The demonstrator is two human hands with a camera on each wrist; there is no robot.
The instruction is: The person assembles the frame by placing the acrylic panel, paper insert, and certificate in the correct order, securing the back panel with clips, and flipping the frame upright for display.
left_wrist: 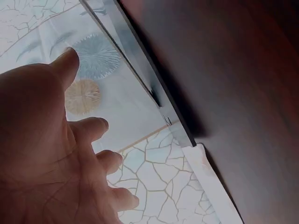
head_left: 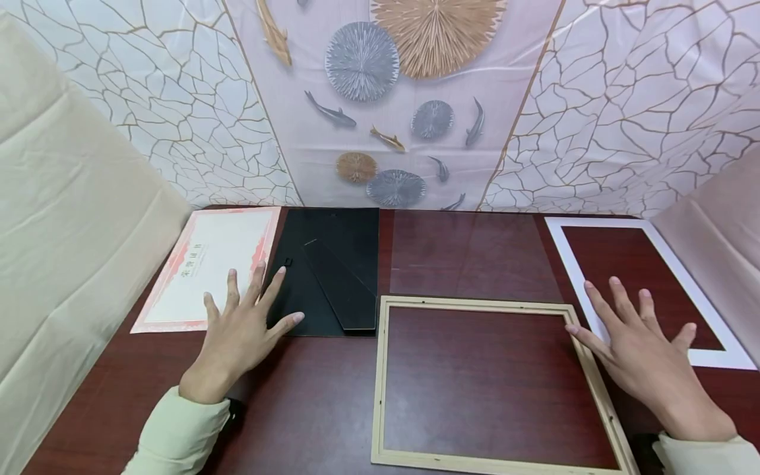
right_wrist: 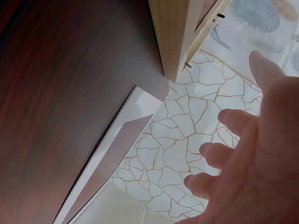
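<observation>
My left hand hovers with fingers spread, its fingertips over the gap between a pink-bordered certificate and a black backing board. A black stand leg lies flat along that board. On the other side my right hand is spread too, holding nothing. Its thumb overlaps the upper right corner of a pale wooden picture frame, and its fingers lie over a white mat in the head view. Both palms, with fingers apart, show in the wrist views.
A clear sheet lies at the back of the dark red table, between the backing board and the mat. Patterned cloth hangs behind the table. Plain cream cloth stands at the left side.
</observation>
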